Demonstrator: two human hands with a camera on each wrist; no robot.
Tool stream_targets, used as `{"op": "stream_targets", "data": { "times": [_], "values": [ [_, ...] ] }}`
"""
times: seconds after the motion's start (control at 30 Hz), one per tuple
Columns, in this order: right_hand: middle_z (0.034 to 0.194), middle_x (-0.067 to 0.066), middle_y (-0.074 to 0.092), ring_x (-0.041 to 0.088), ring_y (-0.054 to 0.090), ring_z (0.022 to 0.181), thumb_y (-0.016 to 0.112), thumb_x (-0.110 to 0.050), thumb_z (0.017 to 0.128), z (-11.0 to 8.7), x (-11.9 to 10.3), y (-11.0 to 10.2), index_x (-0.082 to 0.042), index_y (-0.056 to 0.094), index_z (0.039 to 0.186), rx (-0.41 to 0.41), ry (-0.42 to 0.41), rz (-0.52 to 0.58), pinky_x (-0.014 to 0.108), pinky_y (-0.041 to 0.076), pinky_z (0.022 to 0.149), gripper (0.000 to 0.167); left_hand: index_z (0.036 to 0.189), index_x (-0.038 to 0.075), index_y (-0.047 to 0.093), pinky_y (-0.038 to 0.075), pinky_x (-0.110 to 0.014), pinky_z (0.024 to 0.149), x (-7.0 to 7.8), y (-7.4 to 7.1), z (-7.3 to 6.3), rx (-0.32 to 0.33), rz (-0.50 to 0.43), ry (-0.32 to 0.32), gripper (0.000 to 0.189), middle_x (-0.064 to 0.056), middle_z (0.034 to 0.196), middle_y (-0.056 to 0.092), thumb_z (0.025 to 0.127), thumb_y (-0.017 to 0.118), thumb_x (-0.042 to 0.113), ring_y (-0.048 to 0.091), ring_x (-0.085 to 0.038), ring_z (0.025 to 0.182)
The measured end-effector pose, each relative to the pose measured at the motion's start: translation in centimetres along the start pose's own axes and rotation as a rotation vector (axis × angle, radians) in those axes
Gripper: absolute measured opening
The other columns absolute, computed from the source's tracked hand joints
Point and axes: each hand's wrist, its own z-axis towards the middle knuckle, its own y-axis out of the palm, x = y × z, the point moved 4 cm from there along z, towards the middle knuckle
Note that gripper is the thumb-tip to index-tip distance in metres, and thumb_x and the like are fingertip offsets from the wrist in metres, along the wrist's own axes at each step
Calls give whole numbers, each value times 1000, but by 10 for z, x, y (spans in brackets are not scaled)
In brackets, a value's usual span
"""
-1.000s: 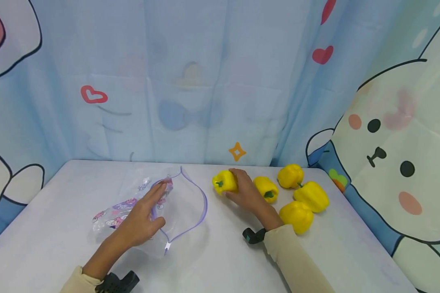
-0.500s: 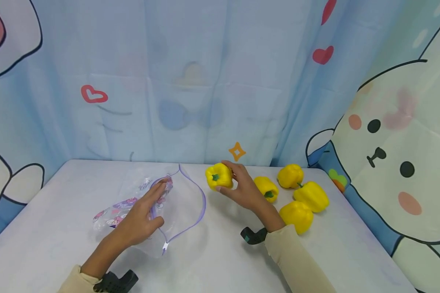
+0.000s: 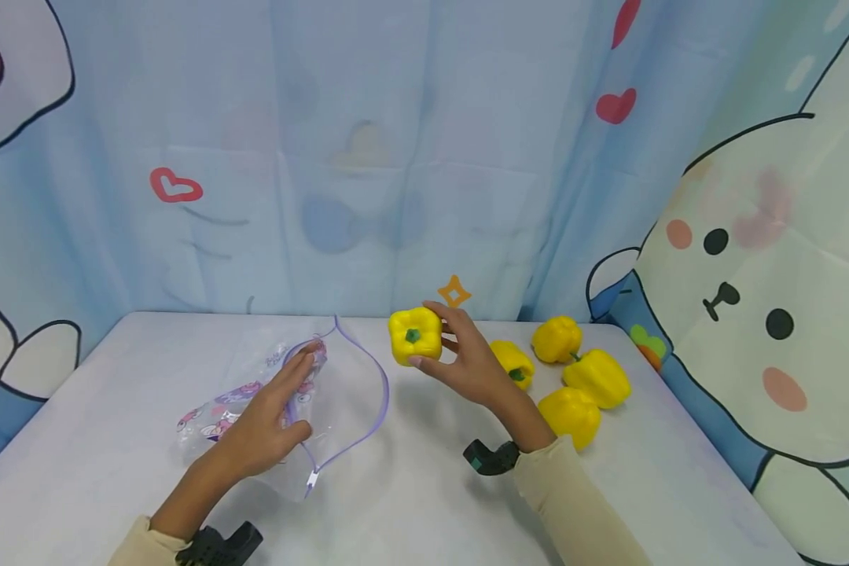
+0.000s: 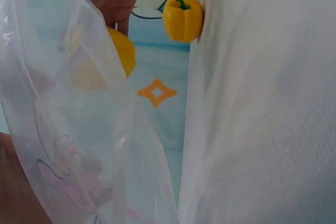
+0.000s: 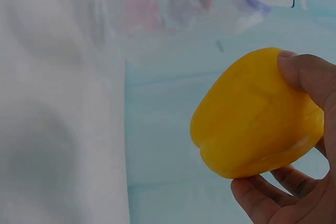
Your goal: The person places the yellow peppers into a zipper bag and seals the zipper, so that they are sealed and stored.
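Note:
My right hand holds a yellow bell pepper above the table, its green stem facing the head camera. In the right wrist view, thumb and fingers grip the pepper from opposite sides. To its left is a clear zip bag with a purple zip edge and pink and purple printing, its mouth spread wide toward the pepper. My left hand rests on the bag by the mouth, fingers long and thumb apart. In the left wrist view, the bag's clear plastic covers part of the held pepper.
Several more yellow bell peppers lie in a group at the table's right, behind my right forearm. The white table ends at a light blue printed curtain. Black cameras are strapped at both wrists.
My right hand has lifted the bell pepper off the table and brought it left, closer to the bag mouth. The left hand and the bag have shifted only slightly.

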Motion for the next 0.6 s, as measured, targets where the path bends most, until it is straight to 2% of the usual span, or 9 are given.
{"op": "stream_targets", "data": {
  "times": [0.13,0.37,0.5,0.6],
  "values": [
    [139,5,40,27,49,120,76,-22,84,-2,-11,-1,-20,38,147,12,-35,53,47,44,100,74,152,-2,24,26,-55,107,-2,1,-1,-4,11,6,82,-11,160,20,78,59,5,20,-34,144],
    [143,0,39,20,50,120,76,-20,84,-5,-31,1,-24,36,146,-9,-71,120,43,43,101,74,151,-5,25,25,-57,108,-2,2,-2,3,16,6,82,-13,160,19,77,59,4,20,-36,144],
    [142,2,41,20,49,122,76,-15,83,-8,-41,1,-20,35,146,-7,-78,151,41,43,102,76,150,-7,25,24,-57,108,-2,3,-2,-1,30,-2,81,-14,159,19,77,59,5,20,-37,143],
    [141,6,43,22,50,123,75,-5,82,-10,-49,0,-13,33,147,-7,-104,211,40,44,101,78,150,-7,24,24,-57,108,-2,4,-2,-15,41,-10,82,-13,160,17,77,59,6,19,-37,144]
  ]
}}
